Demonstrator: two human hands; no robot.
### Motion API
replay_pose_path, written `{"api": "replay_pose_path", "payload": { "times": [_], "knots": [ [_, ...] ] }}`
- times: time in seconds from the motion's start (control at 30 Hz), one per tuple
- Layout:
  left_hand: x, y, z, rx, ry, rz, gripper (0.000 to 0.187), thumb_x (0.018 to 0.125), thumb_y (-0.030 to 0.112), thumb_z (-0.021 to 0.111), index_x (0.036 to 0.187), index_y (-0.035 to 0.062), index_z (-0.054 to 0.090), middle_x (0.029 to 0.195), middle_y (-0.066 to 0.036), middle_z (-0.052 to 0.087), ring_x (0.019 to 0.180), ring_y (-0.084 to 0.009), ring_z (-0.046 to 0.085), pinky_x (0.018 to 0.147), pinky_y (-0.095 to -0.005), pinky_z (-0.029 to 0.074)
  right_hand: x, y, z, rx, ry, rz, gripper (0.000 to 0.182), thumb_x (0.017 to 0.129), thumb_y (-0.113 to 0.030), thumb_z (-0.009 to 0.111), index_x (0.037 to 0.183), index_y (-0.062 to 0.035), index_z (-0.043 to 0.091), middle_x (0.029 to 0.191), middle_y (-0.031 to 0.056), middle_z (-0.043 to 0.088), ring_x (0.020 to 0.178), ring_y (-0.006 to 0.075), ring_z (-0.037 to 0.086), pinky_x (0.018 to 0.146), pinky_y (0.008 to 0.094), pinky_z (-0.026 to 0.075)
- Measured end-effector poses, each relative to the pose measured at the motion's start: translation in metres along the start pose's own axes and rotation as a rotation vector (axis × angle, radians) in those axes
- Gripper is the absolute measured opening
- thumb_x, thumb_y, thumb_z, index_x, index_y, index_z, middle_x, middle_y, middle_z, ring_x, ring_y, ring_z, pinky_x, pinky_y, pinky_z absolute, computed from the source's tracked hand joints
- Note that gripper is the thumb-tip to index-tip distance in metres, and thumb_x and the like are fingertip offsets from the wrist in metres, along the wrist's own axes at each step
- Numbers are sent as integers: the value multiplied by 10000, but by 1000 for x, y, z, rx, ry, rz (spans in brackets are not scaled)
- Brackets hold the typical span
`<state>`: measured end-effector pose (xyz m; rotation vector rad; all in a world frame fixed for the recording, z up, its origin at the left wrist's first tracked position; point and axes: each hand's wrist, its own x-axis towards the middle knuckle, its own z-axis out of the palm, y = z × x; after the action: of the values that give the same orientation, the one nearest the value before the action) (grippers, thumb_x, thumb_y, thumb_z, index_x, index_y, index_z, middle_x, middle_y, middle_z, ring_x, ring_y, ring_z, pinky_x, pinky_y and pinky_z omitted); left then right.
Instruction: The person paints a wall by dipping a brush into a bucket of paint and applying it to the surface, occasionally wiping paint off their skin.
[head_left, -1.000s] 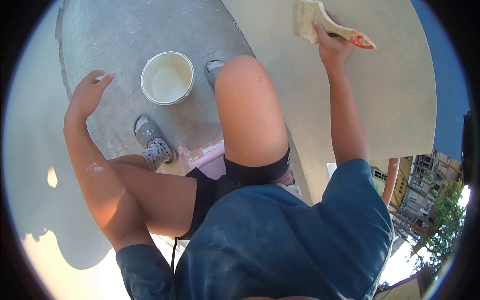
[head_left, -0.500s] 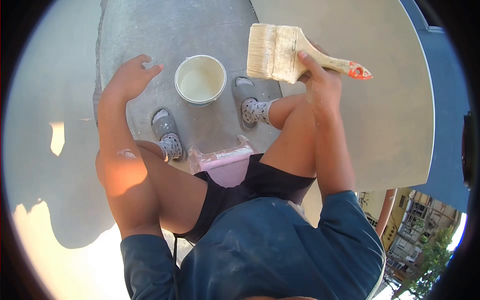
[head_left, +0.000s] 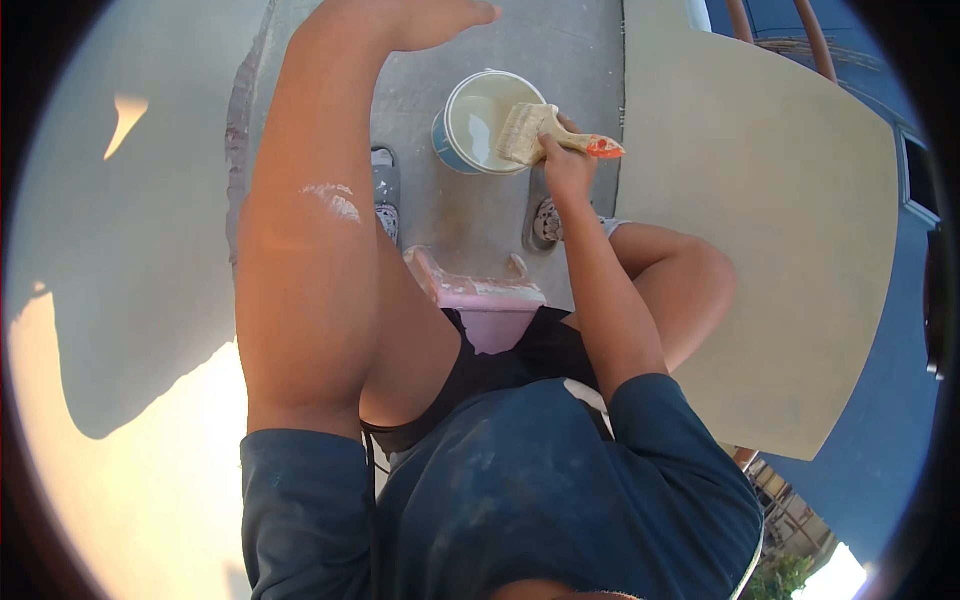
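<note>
My right hand (head_left: 569, 170) grips a wide paintbrush (head_left: 548, 133) by its wooden handle, which has a red-orange tip. The pale bristles point left, over the right side of the bucket's mouth. That bucket (head_left: 447, 150) stands on the floor between my feet, white-rimmed with a blue side, and pale liquid shows inside. At the top edge of the view, my left hand (head_left: 440, 22) is stretched out beyond the bucket, its thumb extended and nothing seen in it. The frame cuts off its other fingers. A white smear marks the left forearm.
I sit on a pink stool (head_left: 490, 295) with worn, paint-marked edges. My grey slippers (head_left: 386, 185) rest on the concrete floor (head_left: 450, 225). A large pale panel (head_left: 750, 200) lies to the right, before a blue wall (head_left: 880, 330). A grey surface (head_left: 150, 230) with sunlit patches spans the left.
My right hand has brought the paintbrush left and down to the bucket's mouth. My left arm has reached forward, taking the hand to the top edge. The whole view has shifted.
</note>
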<state>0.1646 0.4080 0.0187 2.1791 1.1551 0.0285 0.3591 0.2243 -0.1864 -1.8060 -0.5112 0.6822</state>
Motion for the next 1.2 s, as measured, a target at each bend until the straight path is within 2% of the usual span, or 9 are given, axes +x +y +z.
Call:
{"api": "replay_pose_path", "payload": {
  "times": [0.13, 0.17, 0.23, 0.4, 0.5, 0.83, 0.93, 1.0, 1.2],
  "knots": [
    [-1, 5, -15, -34, 58, 44, 576, 832, 382, 527, 1198, -63, 529, 1224, -249, 534, 1154, -363, 506, 981, -385, 390, 17, 31, 28, -235, -65, -171, 435, 733, -69, 693, 1147, 18, 591, 972, 157, 660, 875, 198, 642, 796, 297, 482],
    [3, 5, -18, -23, 4, -4, 590, 830, 388, 528, 1218, -58, 514, 1249, -245, 517, 1174, -358, 491, 991, -382, 380, 20, 36, 33, -242, -60, -181, 435, 733, -69, 693, 1147, 18, 591, 972, 157, 660, 875, 198, 642, 796, 297, 482],
    [12, 3, -23, -14, -46, -46, 606, 828, 394, 530, 1237, -52, 499, 1274, -241, 501, 1194, -352, 477, 1002, -378, 370, 26, 44, 43, -549, -81, -261, 460, 718, -95, 712, 1156, -19, 597, 963, 176, 656, 859, 246, 650, 786, 316, 483],
    [12, -11, -31, -4, -10, -74, 606, 828, 396, 520, 1236, -51, 503, 1291, -246, 482, 1205, -346, 468, 1012, -379, 361, 38, 65, 62, -436, -160, -107, 482, 720, -123, 726, 1175, -39, 592, 979, 190, 654, 880, 287, 647, 777, 336, 482],
    [18, -12, -29, 48, -13, -93, 612, 831, 395, 511, 1244, -55, 494, 1296, -247, 478, 1212, -344, 462, 1017, -379, 357, 45, 70, 66, -518, -144, -296, 482, 738, -133, 721, 1189, -36, 580, 976, 196, 656, 870, 296, 648, 772, 336, 483],
    [24, -17, -27, 65, -56, -130, 609, 837, 394, 500, 1244, -59, 492, 1288, -250, 483, 1209, -346, 465, 1013, -377, 361, 53, 84, 80, -606, -185, -183, 492, 737, -137, 720, 1209, -104, 584, 886, 194, 658, 811, 307, 647, 755, 361, 478],
    [24, -17, -27, 65, -61, -137, 609, 837, 397, 502, 1242, -59, 494, 1284, -250, 486, 1207, -346, 467, 1012, -377, 362, 54, 82, 82, -636, -182, -129, 496, 733, -143, 723, 1208, -111, 585, 895, 194, 659, 819, 311, 647, 756, 362, 480],
    [25, -18, -27, 64, -61, -140, 609, 838, 398, 502, 1241, -59, 494, 1282, -250, 489, 1206, -346, 468, 1011, -377, 363, 55, 81, 81, -630, -227, -23, 487, 728, -173, 731, 1188, -86, 594, 1041, 182, 645, 957, 312, 623, 836, 356, 463],
    [26, -15, -27, 67, -64, -128, 610, 839, 402, 505, 1238, -59, 497, 1274, -250, 495, 1201, -346, 471, 1008, -377, 365, 53, 77, 81, -621, -207, -54, 485, 727, -159, 726, 1185, -67, 593, 1028, 191, 646, 949, 310, 625, 836, 359, 462]
  ]
}}
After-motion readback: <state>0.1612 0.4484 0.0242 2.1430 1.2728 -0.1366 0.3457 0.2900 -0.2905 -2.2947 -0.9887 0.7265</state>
